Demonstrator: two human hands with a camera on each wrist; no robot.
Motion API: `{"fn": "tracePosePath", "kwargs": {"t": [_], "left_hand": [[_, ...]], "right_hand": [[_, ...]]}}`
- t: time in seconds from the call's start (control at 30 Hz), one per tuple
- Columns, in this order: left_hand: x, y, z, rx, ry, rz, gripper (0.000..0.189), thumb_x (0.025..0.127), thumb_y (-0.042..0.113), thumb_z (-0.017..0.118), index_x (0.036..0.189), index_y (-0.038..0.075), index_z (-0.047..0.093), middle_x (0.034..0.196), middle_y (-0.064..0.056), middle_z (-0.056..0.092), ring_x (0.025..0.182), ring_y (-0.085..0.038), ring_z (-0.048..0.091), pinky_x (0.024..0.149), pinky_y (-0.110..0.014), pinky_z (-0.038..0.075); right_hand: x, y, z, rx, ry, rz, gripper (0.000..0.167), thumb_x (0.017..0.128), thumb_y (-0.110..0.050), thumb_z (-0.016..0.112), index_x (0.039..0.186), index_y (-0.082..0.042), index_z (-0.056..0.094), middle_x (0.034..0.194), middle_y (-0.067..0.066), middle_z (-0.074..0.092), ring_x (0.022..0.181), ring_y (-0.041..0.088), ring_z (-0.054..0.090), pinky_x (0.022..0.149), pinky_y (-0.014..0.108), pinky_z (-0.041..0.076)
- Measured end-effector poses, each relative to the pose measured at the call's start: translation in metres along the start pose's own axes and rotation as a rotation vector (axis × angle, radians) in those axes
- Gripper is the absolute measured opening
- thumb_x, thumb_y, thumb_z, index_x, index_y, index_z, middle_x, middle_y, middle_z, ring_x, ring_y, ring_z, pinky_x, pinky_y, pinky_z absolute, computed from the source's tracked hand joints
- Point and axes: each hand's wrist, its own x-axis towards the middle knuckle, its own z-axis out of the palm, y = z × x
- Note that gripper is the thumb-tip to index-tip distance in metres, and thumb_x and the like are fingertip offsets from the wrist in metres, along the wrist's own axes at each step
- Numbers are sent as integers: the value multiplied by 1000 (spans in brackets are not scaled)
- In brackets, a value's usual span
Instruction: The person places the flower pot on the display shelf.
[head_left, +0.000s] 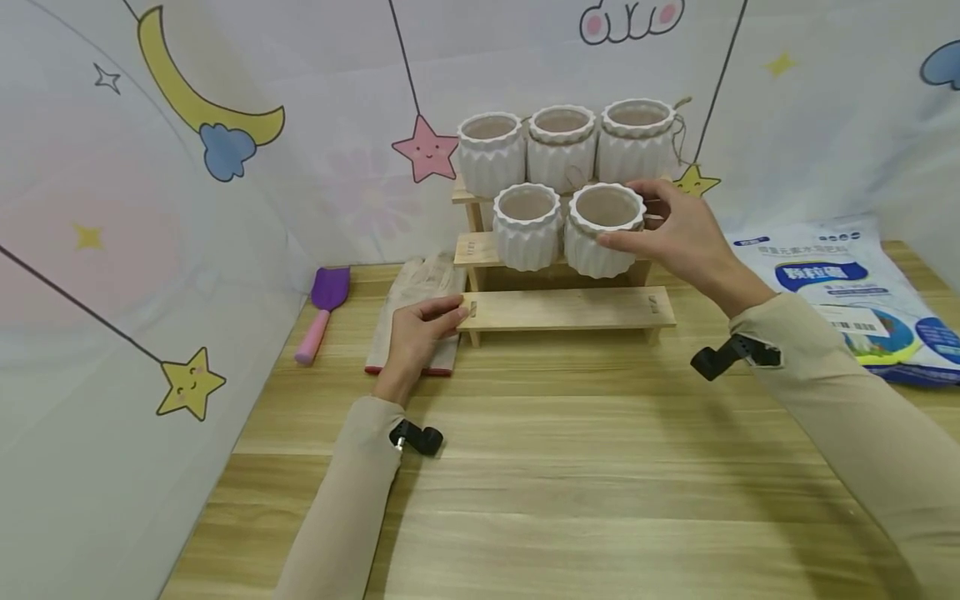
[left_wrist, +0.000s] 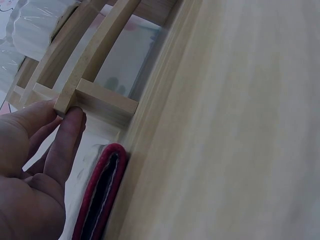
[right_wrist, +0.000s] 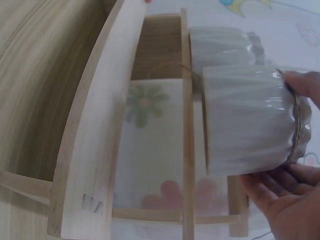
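Observation:
A three-tier wooden plant stand (head_left: 570, 309) stands at the back of the table. My left hand (head_left: 417, 335) pinches the left end of its lowest step, thumb and fingers on either side of the board (left_wrist: 75, 82). With my right hand (head_left: 686, 237) I grip a white fluted flower pot (head_left: 602, 250) at the right of the middle step; the right wrist view shows fingers and thumb around the pot (right_wrist: 250, 120). Whether its base rests fully on the step I cannot tell. Another white pot (head_left: 527, 237) sits beside it on the left.
Three more white pots, the middle one (head_left: 562, 154) among them, line the top step; twine hangs from some. Folded gloves (head_left: 408, 292) with red cuffs lie left of the stand, beyond them a purple shovel with pink handle (head_left: 318, 321). A fertilizer bag (head_left: 847, 292) lies right.

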Motion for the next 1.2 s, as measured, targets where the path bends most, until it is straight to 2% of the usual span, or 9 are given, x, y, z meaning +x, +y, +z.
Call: {"fn": "tracePosePath", "kwargs": {"t": [0.4,1.2], "left_hand": [[0,-1,0,4,-2,-4,30,96,7,82,123,-4,77,122,-18,75,89,-7,72,77,-21,63],[2,-3,-1,18,-2,-2,29,96,8,82,123,-3,78,122,-18,76,91,-9,73,78,-23,63]], "right_hand": [[13,3,1,-14,10,25,81,86,-37,92,150,-4,54,136,15,64,117,22,62,89,21,53],[23,8,6,-7,49,50,81,83,-35,94,149,-4,56,134,18,67,114,20,64,81,16,53]]}}
